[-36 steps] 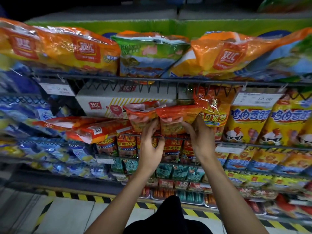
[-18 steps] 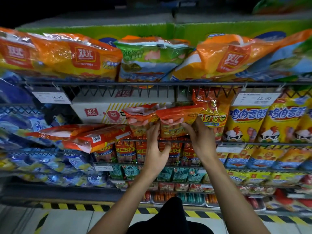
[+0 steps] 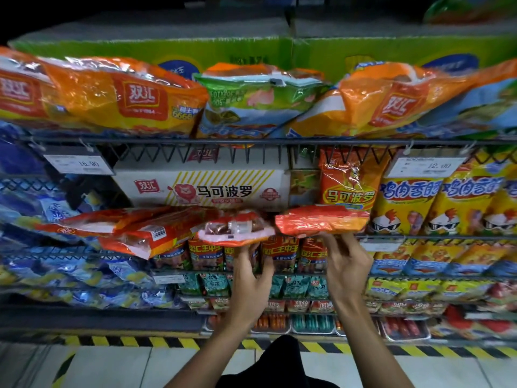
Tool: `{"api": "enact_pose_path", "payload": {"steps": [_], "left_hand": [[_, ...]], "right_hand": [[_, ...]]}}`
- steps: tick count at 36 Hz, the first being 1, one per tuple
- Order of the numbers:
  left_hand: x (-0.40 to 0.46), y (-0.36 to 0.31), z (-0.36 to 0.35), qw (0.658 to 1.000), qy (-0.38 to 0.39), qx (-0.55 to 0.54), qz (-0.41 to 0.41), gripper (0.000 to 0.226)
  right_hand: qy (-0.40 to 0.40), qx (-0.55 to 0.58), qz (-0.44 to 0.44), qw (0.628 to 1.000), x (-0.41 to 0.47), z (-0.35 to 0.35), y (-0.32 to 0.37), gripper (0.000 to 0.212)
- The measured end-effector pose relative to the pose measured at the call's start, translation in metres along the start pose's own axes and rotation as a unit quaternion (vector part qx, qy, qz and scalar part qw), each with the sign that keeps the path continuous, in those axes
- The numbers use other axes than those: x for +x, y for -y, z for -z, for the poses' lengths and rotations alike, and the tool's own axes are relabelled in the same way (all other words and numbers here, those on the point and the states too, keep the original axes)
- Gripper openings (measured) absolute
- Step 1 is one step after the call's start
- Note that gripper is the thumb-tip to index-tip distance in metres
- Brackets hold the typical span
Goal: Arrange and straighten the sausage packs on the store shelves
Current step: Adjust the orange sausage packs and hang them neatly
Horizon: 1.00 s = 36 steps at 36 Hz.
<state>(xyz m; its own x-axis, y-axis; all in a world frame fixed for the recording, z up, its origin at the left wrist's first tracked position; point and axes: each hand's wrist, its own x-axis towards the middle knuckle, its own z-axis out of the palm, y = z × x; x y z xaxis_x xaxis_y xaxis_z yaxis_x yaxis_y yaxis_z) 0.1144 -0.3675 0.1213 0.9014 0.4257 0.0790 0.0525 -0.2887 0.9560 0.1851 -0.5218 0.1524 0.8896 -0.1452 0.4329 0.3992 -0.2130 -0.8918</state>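
Both red sausage packs sit flat at the front edge of the middle wire shelf (image 3: 419,237), left hand (image 3: 249,284) propping one pack (image 3: 237,229), right hand (image 3: 348,264) under the other (image 3: 321,218), fingers straight; overhang means either could slide off if released.

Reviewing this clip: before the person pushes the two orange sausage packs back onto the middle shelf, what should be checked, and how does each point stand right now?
1. Left hand supports the flat orange pack with a clear window from below: ok, fingers reach up under it.
2. Right hand supports the plain orange pack from below: ok.
3. Grip firmness on either pack: cannot tell, fingertips are hidden beneath them.
4. Packs level: not ok, both lie flat but at slightly different heights and angles.
5. Room behind them: cannot tell; the white striped carton sits just above and behind.
6. Neighbouring orange packs on the left tidy: not ok, they slant and overhang the shelf edge.
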Motion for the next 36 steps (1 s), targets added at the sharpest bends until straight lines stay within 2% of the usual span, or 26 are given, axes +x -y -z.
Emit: {"api": "enact_pose_path", "payload": {"steps": [7,9,11,13,15,18,19,22,25,26,28,31,33,34,36], "left_hand": [[-0.015,0.014,-0.002,0.996,-0.011,-0.017,0.090,0.028],[-0.017,0.012,-0.002,0.996,0.022,-0.032,0.085,0.029],[-0.022,0.005,-0.004,0.990,0.093,-0.059,0.089,0.033],[-0.029,-0.005,-0.010,0.978,0.162,-0.076,0.106,0.035],[-0.035,-0.016,-0.018,0.968,0.196,-0.105,0.112,0.043],[-0.040,-0.032,-0.034,0.953,0.232,-0.149,0.121,0.061],[-0.040,-0.038,-0.040,0.949,0.237,-0.165,0.127,0.064],[-0.040,-0.058,-0.059,0.941,0.220,-0.216,0.143,0.066],[-0.038,-0.076,-0.075,0.937,0.195,-0.250,0.145,0.038],[-0.038,-0.080,-0.078,0.939,0.183,-0.258,0.135,0.033],[-0.037,-0.083,-0.080,0.939,0.151,-0.278,0.133,0.039],[-0.034,-0.088,-0.074,0.950,0.101,-0.270,0.119,0.053],[-0.028,-0.088,-0.069,0.958,0.099,-0.252,0.097,0.043],[-0.026,-0.089,-0.065,0.960,0.124,-0.238,0.083,0.035],[-0.019,-0.092,-0.058,0.958,0.116,-0.252,0.074,0.027]], "right_hand": [[-0.110,0.092,-0.116,0.983,-0.004,0.017,0.032,0.031],[-0.129,0.119,-0.141,0.974,-0.007,0.021,0.038,0.023],[-0.134,0.172,-0.175,0.960,-0.010,0.027,0.045,0.019],[-0.141,0.220,-0.214,0.941,-0.012,0.032,0.050,0.033],[-0.145,0.267,-0.245,0.921,-0.014,0.038,0.055,0.044],[-0.129,0.340,-0.298,0.883,-0.017,0.049,0.054,0.033],[-0.125,0.358,-0.318,0.869,-0.018,0.053,0.053,0.033],[-0.117,0.404,-0.364,0.831,-0.021,0.063,0.050,0.051],[-0.086,0.425,-0.398,0.808,-0.025,0.076,0.041,0.048],[-0.066,0.421,-0.406,0.808,-0.026,0.081,0.037,0.044],[-0.016,0.393,-0.412,0.822,-0.028,0.090,0.033,0.042],[0.122,0.255,-0.377,0.882,-0.029,0.107,0.032,0.027],[0.196,0.196,-0.354,0.893,-0.027,0.115,0.033,0.019],[0.217,0.171,-0.343,0.898,-0.027,0.118,0.033,0.015],[0.216,0.107,-0.298,0.924,-0.029,0.124,0.028,0.015]]}}
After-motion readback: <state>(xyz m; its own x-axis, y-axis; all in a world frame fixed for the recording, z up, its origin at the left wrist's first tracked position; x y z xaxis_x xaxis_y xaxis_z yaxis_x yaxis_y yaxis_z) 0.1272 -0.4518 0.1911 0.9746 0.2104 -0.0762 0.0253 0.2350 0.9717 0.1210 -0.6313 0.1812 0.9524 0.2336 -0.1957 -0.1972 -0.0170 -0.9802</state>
